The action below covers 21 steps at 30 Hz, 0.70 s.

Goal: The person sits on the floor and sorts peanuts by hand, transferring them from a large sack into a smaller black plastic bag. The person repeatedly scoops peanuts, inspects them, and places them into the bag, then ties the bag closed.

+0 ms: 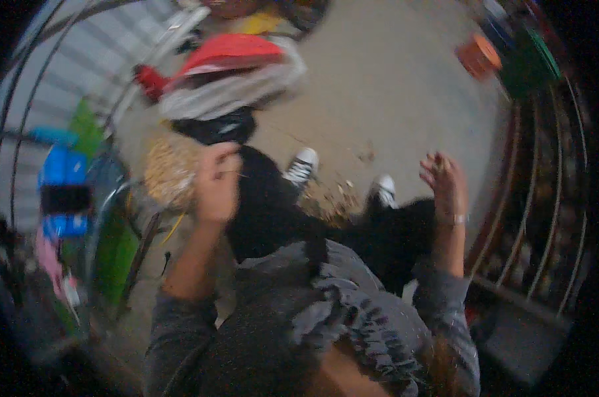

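My left hand (219, 186) is raised at the left of my lap with its fingers curled; a thin, needle-like thing seems to stick out from it, too blurred to name. Beside and below that hand lies a clear plastic bag of small tan pieces (168, 171). My right hand (444, 181) is raised over the right side, palm up with bent fingers, and a small pale piece appears to lie at its fingertips. Between my white-laced shoes (302, 167) the floor bears scattered small bits (334, 201).
Ahead on the left are a black plastic bag (225, 128) and a red and white bundle (240, 69). A metal rack (527, 208) stands at the right, with an orange container (479, 57) beyond. Blue and green items (63, 168) are at the left.
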Available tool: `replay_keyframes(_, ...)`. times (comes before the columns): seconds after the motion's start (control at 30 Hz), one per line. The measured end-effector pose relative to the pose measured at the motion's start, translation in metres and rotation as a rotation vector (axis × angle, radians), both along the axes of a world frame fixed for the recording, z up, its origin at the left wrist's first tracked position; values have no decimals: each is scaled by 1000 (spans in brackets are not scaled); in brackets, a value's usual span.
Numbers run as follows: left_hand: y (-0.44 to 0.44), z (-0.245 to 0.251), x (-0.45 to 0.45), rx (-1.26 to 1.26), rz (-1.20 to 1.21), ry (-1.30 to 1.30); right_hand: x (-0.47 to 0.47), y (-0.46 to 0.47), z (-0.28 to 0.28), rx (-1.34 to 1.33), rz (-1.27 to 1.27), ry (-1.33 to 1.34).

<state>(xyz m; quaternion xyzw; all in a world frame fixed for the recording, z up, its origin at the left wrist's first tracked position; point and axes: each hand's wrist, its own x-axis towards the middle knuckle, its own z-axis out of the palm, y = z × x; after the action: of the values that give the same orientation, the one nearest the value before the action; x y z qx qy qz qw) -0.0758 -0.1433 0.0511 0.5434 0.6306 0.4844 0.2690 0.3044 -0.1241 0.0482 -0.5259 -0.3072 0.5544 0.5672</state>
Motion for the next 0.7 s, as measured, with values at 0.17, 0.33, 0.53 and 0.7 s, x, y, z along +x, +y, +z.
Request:
replay_keyframes(0.17,22,16,86,-107,-266,-155,-91,-6,29,338,274,-258)
replay_keyframes(0.33,29,0,118,-159,-502,-464,-178,-7,29,818,446,-715)
replay_keyframes(0.53,47,93,94,413,-294,-591,-181,51,25,-2,291,355)
replay_keyframes(0.7,71,23,81,502,-250,212,-191,66,67,-148,550,806)
